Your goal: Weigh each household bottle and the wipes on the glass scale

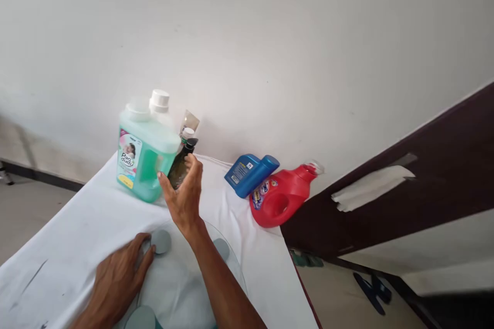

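At the lower left, my left hand [118, 277] is closed at the rim of a round clear glass stand [185, 280], thumb and forefinger against a grey-green round leg [161, 241]; its other fingers are partly hidden. My right hand [185, 190] reaches across the glass with its fingers apart, close to a dark bottle [178, 169] with a black cap. Its thumb points up beside a pale green jug [148, 154] of liquid. Whether the fingers touch the bottle, I cannot tell.
Behind the jug stand a white-capped bottle [159, 100] and a beige tube [190, 121]. A blue bottle [250, 172] and a red detergent bottle [283, 195] are to the right. White cloth [69, 247] covers the table against the wall. Blue slippers [372, 290] lie on the floor.
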`<state>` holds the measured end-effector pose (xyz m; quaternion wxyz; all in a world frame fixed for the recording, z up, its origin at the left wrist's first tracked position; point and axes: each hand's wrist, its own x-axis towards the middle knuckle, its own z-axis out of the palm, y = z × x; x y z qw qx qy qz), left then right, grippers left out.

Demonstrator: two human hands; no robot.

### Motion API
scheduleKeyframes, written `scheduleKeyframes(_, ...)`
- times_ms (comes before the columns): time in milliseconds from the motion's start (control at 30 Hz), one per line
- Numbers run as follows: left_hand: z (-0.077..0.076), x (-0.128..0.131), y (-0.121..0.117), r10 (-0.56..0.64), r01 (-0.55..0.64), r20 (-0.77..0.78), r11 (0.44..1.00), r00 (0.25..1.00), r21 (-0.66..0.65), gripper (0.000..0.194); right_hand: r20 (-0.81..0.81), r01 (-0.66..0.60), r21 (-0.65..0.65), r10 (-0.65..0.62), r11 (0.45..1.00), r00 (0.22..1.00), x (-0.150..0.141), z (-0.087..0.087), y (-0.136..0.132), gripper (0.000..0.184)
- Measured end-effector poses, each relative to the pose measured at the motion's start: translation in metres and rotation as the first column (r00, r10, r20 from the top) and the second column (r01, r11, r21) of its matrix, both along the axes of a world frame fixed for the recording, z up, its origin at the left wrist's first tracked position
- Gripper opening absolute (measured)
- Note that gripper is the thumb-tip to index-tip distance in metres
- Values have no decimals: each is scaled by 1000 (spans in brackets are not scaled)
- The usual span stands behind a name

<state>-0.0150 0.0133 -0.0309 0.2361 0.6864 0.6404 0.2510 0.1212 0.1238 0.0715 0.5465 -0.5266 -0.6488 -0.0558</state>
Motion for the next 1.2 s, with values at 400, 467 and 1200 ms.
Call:
scheduleKeyframes(400, 0, 0, 0, 55, -58, -47, 996, 997, -73, 43, -106, 503, -180, -525, 845, 845, 214, -5, 49, 101)
scheduleKeyframes(467, -1, 1, 0, 51, -55, -48, 995, 998, -79, 43, -148, 536, -194, -564, 822, 812, 223, 5, 67, 104)
scheduleKeyframes(1200, 20, 2, -2, -24, 13, -97, 994, 995, -106, 42, -535, 225, -4, -192, 974, 823, 181, 55, 14, 42)
